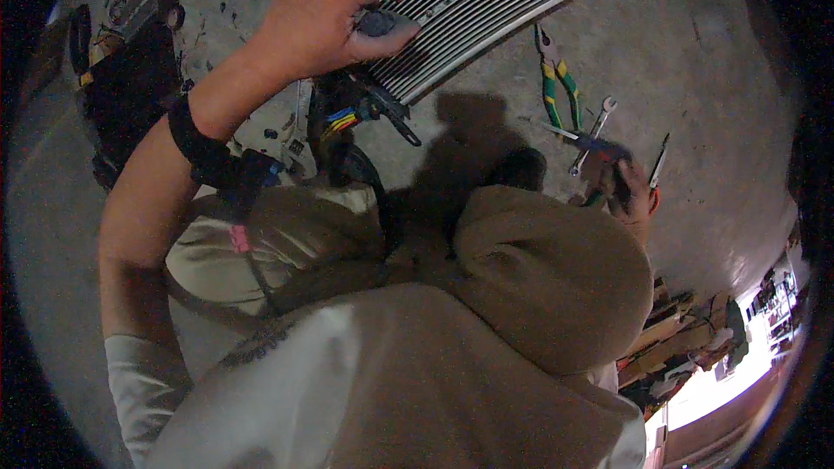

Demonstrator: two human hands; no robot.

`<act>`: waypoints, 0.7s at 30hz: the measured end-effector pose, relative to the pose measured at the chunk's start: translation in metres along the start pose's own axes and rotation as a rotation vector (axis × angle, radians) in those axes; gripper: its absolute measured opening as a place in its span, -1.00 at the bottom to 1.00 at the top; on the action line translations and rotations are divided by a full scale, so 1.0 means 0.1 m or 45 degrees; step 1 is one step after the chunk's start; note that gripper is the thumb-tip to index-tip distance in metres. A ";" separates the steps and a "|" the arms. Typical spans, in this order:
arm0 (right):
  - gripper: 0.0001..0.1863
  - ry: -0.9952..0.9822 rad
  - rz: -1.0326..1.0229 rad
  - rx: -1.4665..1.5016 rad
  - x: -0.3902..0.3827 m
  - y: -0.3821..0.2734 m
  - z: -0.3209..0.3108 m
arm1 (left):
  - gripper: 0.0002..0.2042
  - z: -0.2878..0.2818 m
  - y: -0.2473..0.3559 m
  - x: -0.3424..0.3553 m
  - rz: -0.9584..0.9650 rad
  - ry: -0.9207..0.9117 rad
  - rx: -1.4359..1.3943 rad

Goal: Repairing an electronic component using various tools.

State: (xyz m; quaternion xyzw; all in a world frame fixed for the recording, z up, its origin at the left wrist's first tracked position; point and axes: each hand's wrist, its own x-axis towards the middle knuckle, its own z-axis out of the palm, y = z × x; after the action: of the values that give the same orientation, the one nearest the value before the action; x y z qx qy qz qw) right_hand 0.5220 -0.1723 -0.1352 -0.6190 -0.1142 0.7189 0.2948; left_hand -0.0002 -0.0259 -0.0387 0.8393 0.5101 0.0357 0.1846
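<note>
Work in hand, judged unfinished: I have the left hand point(326, 22) curled snugly around a dark rounded piece point(376, 24) by the ridged metal panel point(486, 9), coloured wires point(340, 119) exposed below; the right hand point(627, 191) meets a screwdriver point(605, 148), its closure I cannot tell; what remains is unclear

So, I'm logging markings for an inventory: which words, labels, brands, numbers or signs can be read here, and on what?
None can be read.
Shirt: dark patch, too blurred to tell whether it is lettering.
Wrench, green-handled pliers: no legible marking.
</note>
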 end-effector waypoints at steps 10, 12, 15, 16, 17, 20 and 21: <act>-0.55 0.202 0.188 -0.708 0.41 -0.32 0.00 | -0.11 0.10 -0.02 -0.05 -0.353 -0.185 -0.179; -0.54 0.467 -0.124 -1.832 0.43 -0.42 0.20 | -0.03 0.10 -0.04 -0.05 -0.449 -0.301 -0.359; -0.46 0.636 -0.658 -2.052 0.43 -0.39 0.66 | 0.03 0.14 -0.04 -0.04 -0.479 -0.361 -0.560; -0.43 0.635 -0.824 -1.865 0.44 -0.33 0.82 | 0.03 0.16 -0.04 -0.04 -0.479 -0.359 -0.572; -0.39 0.553 -0.840 -1.978 0.45 -0.26 0.98 | 0.04 0.19 -0.05 -0.05 -0.478 -0.361 -0.590; -0.32 0.371 -0.787 -2.195 0.52 -0.08 1.28 | 0.04 0.30 -0.10 -0.07 -0.569 -0.488 -0.651; -0.31 0.356 -0.712 -2.181 0.56 -0.03 1.34 | 0.03 0.35 -0.12 -0.06 -0.538 -0.434 -0.628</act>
State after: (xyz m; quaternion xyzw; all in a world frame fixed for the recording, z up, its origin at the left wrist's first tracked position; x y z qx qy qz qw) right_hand 0.3911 -0.1112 -0.1520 -0.6574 -0.7182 0.2090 -0.0910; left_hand -0.0043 -0.0360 -0.0741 0.6396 0.6102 -0.0216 0.4670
